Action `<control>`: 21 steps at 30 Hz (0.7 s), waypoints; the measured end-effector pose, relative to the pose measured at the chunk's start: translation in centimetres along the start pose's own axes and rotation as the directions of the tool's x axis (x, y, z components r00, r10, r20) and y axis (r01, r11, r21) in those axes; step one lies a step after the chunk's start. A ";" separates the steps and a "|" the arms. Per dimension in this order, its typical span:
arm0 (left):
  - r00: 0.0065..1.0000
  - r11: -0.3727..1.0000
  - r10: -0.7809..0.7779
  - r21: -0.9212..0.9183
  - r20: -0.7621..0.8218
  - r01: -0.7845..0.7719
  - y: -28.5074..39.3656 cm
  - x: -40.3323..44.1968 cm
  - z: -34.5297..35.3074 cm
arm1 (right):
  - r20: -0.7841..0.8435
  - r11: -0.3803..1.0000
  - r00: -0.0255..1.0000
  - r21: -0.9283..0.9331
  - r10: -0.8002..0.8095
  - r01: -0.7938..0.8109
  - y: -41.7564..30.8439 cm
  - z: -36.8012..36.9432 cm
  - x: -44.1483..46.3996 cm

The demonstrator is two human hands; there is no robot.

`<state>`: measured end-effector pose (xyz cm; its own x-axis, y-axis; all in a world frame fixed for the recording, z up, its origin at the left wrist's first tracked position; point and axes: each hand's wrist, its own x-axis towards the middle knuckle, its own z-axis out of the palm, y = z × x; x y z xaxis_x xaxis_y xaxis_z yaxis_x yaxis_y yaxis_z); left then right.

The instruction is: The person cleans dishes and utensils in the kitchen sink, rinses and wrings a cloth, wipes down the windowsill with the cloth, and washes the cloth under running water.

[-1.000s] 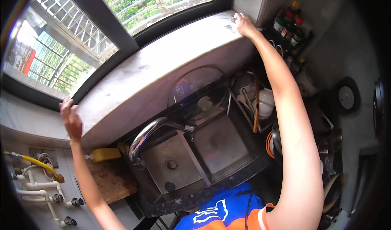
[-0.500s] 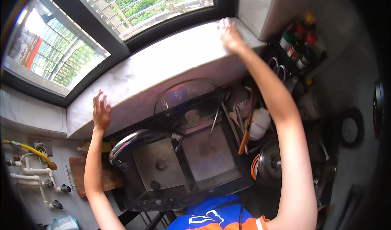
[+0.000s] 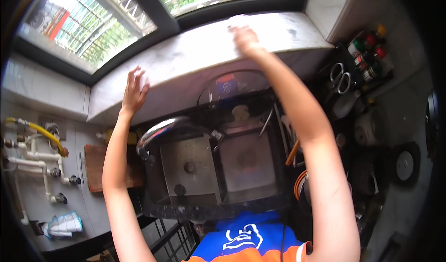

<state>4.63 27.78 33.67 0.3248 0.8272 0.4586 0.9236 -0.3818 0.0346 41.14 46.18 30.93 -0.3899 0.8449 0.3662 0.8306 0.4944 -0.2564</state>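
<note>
A pale marble window sill runs beneath the window, strongly lit in its middle. My right hand is reached out over the sill, its fingers closed on a whitish cloth that is partly washed out by glare. The cloth seems to lie against the sill near the window frame. Farther left, my left hand rests at the sill's front edge with its fingers apart and nothing in them.
Below the sill is a double sink with a curved chrome faucet. A wooden cutting board stands at left. Scissors and several spice bottles are at right. White pipes run along the left wall.
My right hand has swept left along the sill with the cloth, away from the right-hand corner. My left hand stays at the front edge. The whole view has shifted somewhat.
</note>
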 end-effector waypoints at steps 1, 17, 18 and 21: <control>1.000 1.000 0.006 -0.015 -0.016 -0.006 0.0 0.0 0.0 | 0.001 0.993 0.994 -0.046 0.105 -0.105 1.6 -2.3 -1.0; 0.818 0.836 -0.302 -0.548 -0.489 -0.019 18.6 -26.9 -7.0 | 0.654 -0.278 0.737 0.750 0.171 -0.600 -20.6 -1.7 -37.2; 0.885 0.764 -0.380 -0.630 -0.268 0.138 20.3 -29.0 -4.9 | 0.758 -0.510 0.628 0.615 0.174 -0.601 -21.6 0.7 -40.1; 0.641 0.090 -0.512 -0.706 0.572 0.702 25.6 -33.9 2.1 | 0.867 -0.801 0.479 0.382 0.138 -0.462 -25.5 3.8 -45.3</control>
<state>17.64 -9.17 17.08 -0.1480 0.9616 -0.2312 0.1676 0.2548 0.9524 36.11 -3.87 17.48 -0.4172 0.6495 -0.6357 -0.6369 -0.7079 -0.3053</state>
